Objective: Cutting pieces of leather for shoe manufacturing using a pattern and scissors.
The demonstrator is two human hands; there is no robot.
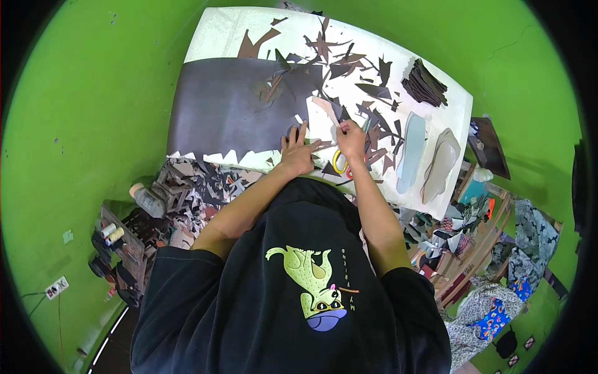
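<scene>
A large dark brown leather-like sheet (230, 103) covers the left part of the white table (215, 31), its near edge cut in a zigzag. My left hand (298, 151) lies with fingers spread at the sheet's right edge, beside a small white piece (299, 119). To its right, my right hand (352, 138) is closed in a pinch; what it holds is too small to make out. A narrow tan flat piece (324, 109) reaches up and left from its fingertips. Just below that hand lie yellow-handled scissors (337, 162), partly hidden, with a red handle (349, 175) beside them.
Dark offcuts (374, 90) are strewn over the table's middle. Along the right side are a stack of dark cut pieces (425, 84), a pale blue sole-shaped piece (412, 153) and grey sole-shaped pieces (440, 165). Scraps (208, 193) heap below the table's near edge.
</scene>
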